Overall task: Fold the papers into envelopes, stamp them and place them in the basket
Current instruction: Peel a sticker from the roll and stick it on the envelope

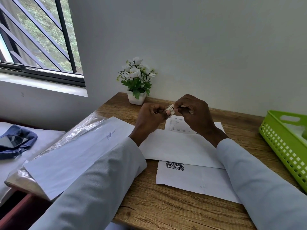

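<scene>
A small white printed stamp piece point(171, 108) is held above the brown wood-grain bench point(166, 208), pinched between both hands. The left hand point(152, 117) has its grip clenched on the piece from the left, fingers curled, thumb tip seen under it. The right hand point(194, 112) is gripped on the same piece from the right, fingers curled; what else sits inside that grip cannot be told. Both forearms are covered by pale grey-blue sleeves point(103, 176).

Below the hands, a plain white folded paper envelope point(179, 148) is laid flat on the bench. A white sheet with small printed text point(176, 125) is seen sticking out from under its far edge. A white sheet with a black QR code point(191, 178) is partly covered by the envelope's near edge.

On the left, a stack of long white envelopes with a blue pen signature point(66, 156) is laid on a clear plastic wrapper point(79, 128), hanging over the bench's left edge.

The lime green perforated plastic basket point(285, 143) is set at the right edge of the bench, well apart from the hands; its contents cannot be made out clearly.

At the far edge, a white pot with white artificial flowers point(137, 80) is stood against the wall. Off the bench to the left, a dark phone point(14, 140) is resting on blue cloth point(25, 138) on a white surface. A barred window point(36, 35) is seen upper left.
</scene>
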### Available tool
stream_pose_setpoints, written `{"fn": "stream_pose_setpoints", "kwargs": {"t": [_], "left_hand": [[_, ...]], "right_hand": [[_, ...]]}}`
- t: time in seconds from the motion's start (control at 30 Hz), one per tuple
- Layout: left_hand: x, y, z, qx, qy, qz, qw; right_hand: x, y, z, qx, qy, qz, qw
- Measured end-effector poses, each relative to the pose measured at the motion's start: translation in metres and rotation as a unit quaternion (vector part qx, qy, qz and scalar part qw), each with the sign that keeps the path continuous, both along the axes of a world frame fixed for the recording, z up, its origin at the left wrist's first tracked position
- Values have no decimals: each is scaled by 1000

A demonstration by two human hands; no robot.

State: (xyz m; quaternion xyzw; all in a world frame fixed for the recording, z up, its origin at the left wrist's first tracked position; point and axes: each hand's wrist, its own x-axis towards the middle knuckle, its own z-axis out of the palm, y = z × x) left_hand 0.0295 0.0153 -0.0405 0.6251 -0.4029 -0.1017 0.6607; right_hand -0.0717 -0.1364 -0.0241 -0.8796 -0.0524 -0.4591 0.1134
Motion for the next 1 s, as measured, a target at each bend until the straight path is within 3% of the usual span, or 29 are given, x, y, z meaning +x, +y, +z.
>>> {"fn": "stream_pose_setpoints", "kwargs": {"t": [0.13,0.43,0.6,0.77,1.0], "left_hand": [[-1,1,1,-8,45,-20,999],[0,0,2,5,60,-20,998],[5,1,-1,12,-20,0,1000],[7,-2,-5,29,-114,46,992],[3,-1,-2,13,-51,44,998]], "right_hand": [[1,-2,0,36,9,27,999],[-2,-4,-1,118,49,49,991],[-5,-2,1,149,89,32,984],[-5,4,5,99,112,-48,988],[1,4,4,149,80,-16,985]]}}
